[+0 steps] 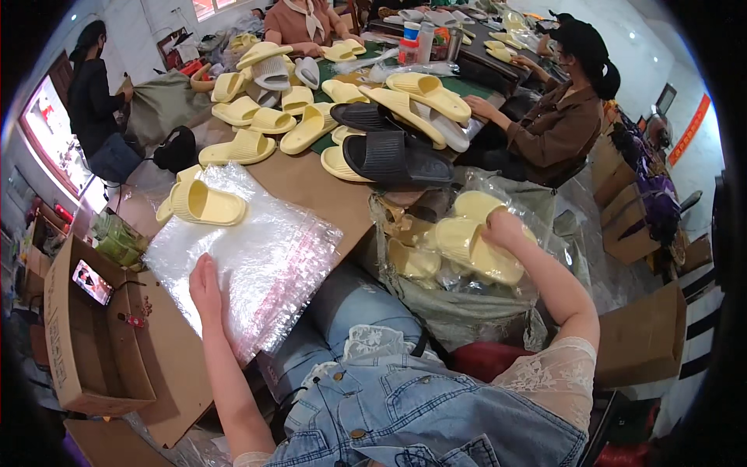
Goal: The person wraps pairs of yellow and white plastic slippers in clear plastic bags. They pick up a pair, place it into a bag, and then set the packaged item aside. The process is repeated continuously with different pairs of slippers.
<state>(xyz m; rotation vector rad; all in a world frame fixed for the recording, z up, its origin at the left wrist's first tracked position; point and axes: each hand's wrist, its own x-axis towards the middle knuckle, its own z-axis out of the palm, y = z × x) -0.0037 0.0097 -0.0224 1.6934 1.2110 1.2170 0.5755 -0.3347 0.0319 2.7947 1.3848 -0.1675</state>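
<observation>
My left hand (205, 289) lies on a stack of clear plastic bags (272, 261), its fingers stretched out and holding nothing. On the far part of that stack sits a pale yellow slipper (208, 204), with another partly hidden behind it. To the right, my right hand (506, 230) grips a pair of pale yellow slippers (475, 247) in clear plastic. It is over the mouth of a green woven sack (436, 307), where more yellow slippers (414, 261) lie.
Yellow slippers (311, 128) and black slippers (397, 158) are heaped on the table ahead. A cardboard box (101, 342) holding a lit phone (92, 282) stands at left. One person (560, 109) sits at right; others are farther back. Cardboard boxes (634, 335) stand at right.
</observation>
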